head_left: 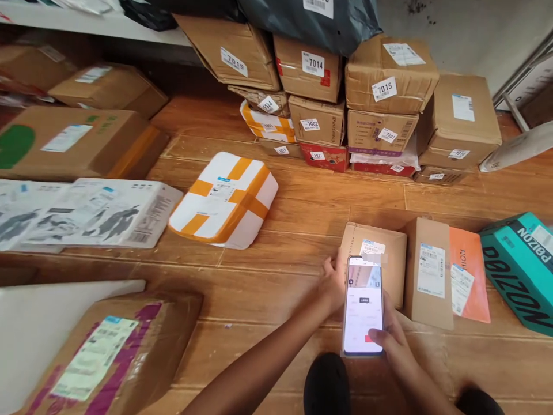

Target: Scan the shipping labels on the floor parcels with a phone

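My right hand (pixel 395 331) holds a smartphone (pixel 364 323) upright, its lit screen facing me. The thumb rests on the screen near a red button. A small cardboard box (pixel 393 259) with a shipping label lies just beyond the phone, which covers part of it. At that box's left side is my left hand (pixel 332 285), its fingers curled against the edge and partly hidden by the box and phone. Close by on the right stands another cardboard box (pixel 430 311) with a white label, beside an orange parcel (pixel 470 276).
Numbered boxes (pixel 391 86) are stacked by the wall. A white box with orange tape (pixel 248 230) sits mid-floor. Large labelled parcels (pixel 108 351) line the left, and a teal box (pixel 522 271) lies at the right. My shoes (pixel 326 386) are below the phone.
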### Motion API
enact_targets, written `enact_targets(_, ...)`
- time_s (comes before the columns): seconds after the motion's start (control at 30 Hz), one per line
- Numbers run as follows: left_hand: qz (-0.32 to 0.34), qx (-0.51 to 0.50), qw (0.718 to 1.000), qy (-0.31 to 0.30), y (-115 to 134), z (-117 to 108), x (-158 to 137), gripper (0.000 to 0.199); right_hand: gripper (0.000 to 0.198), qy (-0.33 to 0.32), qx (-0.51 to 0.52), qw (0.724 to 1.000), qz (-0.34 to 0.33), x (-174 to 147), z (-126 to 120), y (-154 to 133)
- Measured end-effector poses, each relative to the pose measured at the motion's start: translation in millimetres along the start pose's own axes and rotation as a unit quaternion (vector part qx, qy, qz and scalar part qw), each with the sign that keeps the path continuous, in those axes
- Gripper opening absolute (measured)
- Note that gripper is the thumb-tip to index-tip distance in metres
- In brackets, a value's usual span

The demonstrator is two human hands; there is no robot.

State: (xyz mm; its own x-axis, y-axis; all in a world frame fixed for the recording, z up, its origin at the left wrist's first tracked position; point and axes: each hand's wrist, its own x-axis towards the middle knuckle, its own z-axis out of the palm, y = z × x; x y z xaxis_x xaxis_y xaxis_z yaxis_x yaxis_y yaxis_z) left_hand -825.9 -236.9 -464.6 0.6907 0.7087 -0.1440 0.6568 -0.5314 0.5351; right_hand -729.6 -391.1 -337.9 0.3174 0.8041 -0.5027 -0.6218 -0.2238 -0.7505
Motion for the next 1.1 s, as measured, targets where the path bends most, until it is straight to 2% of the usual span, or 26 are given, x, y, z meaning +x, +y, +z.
enact_targets(0.2,-0.143,-0.123,0.981,0.039,-7,-15,-24,0.074,0.076,0.071,0.017,0.997,-0.020,-11,-3,11)
enact_targets(0.37,-0.192,-0.178,0.964,0.048,-11,-21,-39,0.069,0.080,0.082,0.021,0.996,-0.037,-6,-2,7)
enact_targets(0.73,-0.182,-0.205,0.960,0.053,-7,-18,-42,0.066,0.074,0.071,0.019,0.996,-0.060,-7,-4,-1)
enact_targets(1.1,-0.173,-0.213,0.961,0.040,-3,-19,-43,0.067,0.074,0.016,0.000,0.999,-0.032,-10,-8,-16)
